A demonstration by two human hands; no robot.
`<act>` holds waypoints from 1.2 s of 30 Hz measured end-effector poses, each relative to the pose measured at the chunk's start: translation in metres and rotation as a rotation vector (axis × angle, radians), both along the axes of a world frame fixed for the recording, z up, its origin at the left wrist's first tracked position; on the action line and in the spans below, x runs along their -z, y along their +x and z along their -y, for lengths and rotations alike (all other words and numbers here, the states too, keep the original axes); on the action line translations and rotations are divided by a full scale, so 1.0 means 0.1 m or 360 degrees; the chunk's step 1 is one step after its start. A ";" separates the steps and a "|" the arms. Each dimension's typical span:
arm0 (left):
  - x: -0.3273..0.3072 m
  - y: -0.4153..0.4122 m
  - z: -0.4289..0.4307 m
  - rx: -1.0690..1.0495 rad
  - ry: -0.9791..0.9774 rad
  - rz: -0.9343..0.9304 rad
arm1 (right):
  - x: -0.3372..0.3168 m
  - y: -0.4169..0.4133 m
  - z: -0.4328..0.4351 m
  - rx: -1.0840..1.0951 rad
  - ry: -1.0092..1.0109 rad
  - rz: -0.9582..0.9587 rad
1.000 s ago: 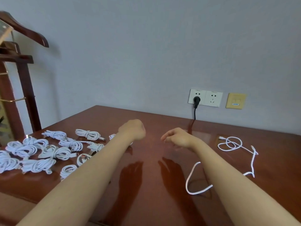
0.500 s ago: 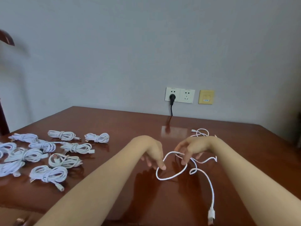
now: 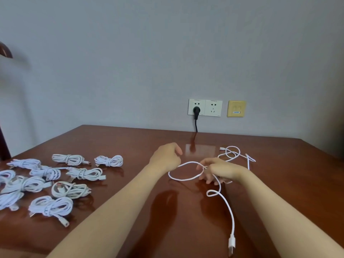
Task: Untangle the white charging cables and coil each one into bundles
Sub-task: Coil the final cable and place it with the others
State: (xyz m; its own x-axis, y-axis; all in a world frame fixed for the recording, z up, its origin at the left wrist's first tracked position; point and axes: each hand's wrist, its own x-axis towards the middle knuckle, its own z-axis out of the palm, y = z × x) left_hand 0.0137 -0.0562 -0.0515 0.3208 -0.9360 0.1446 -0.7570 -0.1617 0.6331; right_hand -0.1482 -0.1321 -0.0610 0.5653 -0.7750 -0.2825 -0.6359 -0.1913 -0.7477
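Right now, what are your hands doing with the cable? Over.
Left hand and right hand grip loose cable, loop between them. Coiled bundles lie left, apart.

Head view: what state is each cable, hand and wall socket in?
held cable, uncoiled, one open loop
far cable, loose, tangled
bundles, coiled, wrapped
left hand, pinches held cable
right hand, grips held cable
left socket, in use
right socket, empty

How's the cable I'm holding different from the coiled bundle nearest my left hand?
The held cable is loose, one open loop with its plug end trailing toward you; the bundle is wound tight and cinched at its middle. The left hand and right hand grip the held cable; the bundle lies untouched on the table. Both are white.
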 end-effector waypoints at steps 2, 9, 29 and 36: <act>0.07 -0.02 0.04 0.0003 0.0024 -0.0052 | 0.00 0.03 0.02 0.0132 -0.0190 0.0116; 0.15 -0.14 0.31 0.0031 -0.0008 -0.0114 | 0.09 -0.16 0.43 0.0586 -0.1162 -0.0389; -0.07 -0.21 0.70 0.0346 -0.0459 -0.0221 | -0.25 0.11 0.41 0.0413 -0.1172 0.0940; -0.29 -0.17 0.60 0.0352 -0.0400 -0.1601 | -0.18 0.06 0.43 0.0379 -0.0853 0.0904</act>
